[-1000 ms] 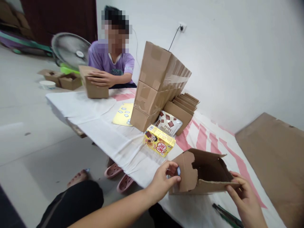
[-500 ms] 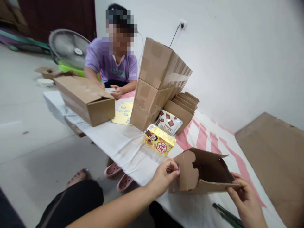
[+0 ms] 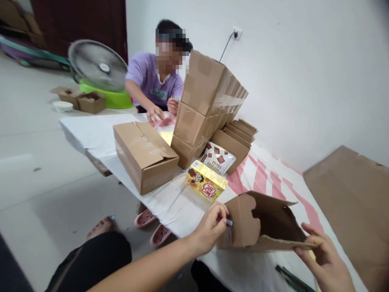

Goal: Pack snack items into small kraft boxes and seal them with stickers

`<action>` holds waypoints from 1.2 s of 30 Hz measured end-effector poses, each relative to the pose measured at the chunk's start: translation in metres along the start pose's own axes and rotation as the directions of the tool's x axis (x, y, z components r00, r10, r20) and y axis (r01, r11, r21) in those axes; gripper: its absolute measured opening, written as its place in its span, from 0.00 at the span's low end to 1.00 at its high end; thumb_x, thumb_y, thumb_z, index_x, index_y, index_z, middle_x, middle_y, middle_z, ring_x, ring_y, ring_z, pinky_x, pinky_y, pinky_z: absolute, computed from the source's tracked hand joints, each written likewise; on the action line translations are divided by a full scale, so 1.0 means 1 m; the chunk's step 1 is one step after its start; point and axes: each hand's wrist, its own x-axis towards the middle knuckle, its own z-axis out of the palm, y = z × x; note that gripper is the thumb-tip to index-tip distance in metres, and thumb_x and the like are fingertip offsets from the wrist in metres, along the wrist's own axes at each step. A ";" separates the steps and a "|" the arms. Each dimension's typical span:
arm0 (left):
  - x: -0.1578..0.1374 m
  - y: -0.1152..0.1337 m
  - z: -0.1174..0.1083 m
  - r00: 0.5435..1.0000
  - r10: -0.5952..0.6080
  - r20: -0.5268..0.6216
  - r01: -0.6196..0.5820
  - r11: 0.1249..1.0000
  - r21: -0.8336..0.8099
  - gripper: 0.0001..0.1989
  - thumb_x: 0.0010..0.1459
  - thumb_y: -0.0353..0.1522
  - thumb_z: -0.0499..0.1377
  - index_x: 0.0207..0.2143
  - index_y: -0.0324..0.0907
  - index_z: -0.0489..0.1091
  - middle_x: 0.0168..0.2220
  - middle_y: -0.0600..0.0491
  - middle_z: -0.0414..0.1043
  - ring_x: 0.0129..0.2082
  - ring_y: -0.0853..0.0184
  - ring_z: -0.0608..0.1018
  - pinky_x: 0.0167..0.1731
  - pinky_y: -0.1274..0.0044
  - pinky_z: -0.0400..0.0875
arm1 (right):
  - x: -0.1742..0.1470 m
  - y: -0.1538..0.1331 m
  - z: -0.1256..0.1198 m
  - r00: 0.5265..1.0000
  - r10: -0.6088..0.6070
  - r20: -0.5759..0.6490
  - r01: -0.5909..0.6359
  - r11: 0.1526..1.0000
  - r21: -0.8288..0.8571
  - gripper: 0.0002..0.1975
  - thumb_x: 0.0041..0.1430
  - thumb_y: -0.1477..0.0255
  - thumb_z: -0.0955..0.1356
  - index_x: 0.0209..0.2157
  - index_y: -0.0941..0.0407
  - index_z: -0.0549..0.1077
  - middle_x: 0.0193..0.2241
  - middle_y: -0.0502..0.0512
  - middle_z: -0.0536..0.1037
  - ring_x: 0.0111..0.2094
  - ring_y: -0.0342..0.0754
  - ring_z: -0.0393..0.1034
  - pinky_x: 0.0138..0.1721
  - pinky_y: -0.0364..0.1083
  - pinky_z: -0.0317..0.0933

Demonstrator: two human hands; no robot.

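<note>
In front of me an open cardboard box lies on the cloth, its mouth facing right. My left hand is closed at the box's near left end, pinching a small blue-edged thing whose kind I cannot make out. At the other end my right hand grips the corner of the box's lower flap between thumb and fingers. A green-handled cutter-like tool lies below the right hand. Just behind the box stand a yellow snack carton and a white Meal pouch.
A closed cardboard box sits at the table's left edge. Taped boxes are stacked beyond it, with flat cardboard pieces alongside. Across the table sits a person in a purple shirt. A large cardboard sheet leans at right.
The closed box has come nearer, to the right along the table edge, and the other person's arm has drawn back. My hands and the open box have shifted slightly right in view.
</note>
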 end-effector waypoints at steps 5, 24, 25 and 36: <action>-0.003 -0.009 0.002 0.980 -0.188 -0.071 0.172 0.965 -0.196 0.07 0.53 0.34 0.54 0.29 0.42 0.57 0.28 0.57 0.63 0.26 0.72 0.67 0.29 0.78 0.63 | 0.034 0.006 0.001 0.970 0.181 -0.160 -0.180 0.983 0.018 0.22 0.39 0.53 0.72 0.28 0.55 0.70 0.48 0.58 0.71 0.52 0.61 0.64 0.50 0.56 0.59; 0.012 -0.017 -0.045 0.920 -0.119 -0.373 0.175 0.977 0.122 0.08 0.50 0.29 0.55 0.34 0.43 0.61 0.29 0.56 0.68 0.31 0.67 0.71 0.33 0.76 0.62 | 0.138 -0.086 0.130 0.994 0.107 -0.030 -0.100 0.978 0.185 0.19 0.41 0.56 0.73 0.28 0.56 0.70 0.33 0.54 0.74 0.33 0.50 0.66 0.35 0.48 0.60; 0.014 -0.019 -0.049 0.915 -0.119 -0.386 0.175 0.978 0.114 0.08 0.50 0.29 0.55 0.34 0.43 0.61 0.30 0.56 0.69 0.32 0.66 0.71 0.34 0.76 0.62 | 0.137 -0.091 0.140 0.994 0.100 -0.034 -0.092 0.979 0.181 0.19 0.42 0.56 0.72 0.29 0.56 0.70 0.32 0.53 0.74 0.33 0.50 0.66 0.36 0.49 0.61; 0.021 -0.031 -0.060 0.903 -0.111 -0.415 0.180 0.975 0.131 0.15 0.48 0.31 0.57 0.41 0.42 0.62 0.27 0.57 0.71 0.29 0.66 0.72 0.34 0.75 0.63 | 0.130 -0.127 0.198 0.920 -0.366 -0.136 0.350 0.928 -0.127 0.21 0.56 0.58 0.65 0.46 0.59 0.65 0.46 0.66 0.66 0.51 0.61 0.59 0.52 0.62 0.55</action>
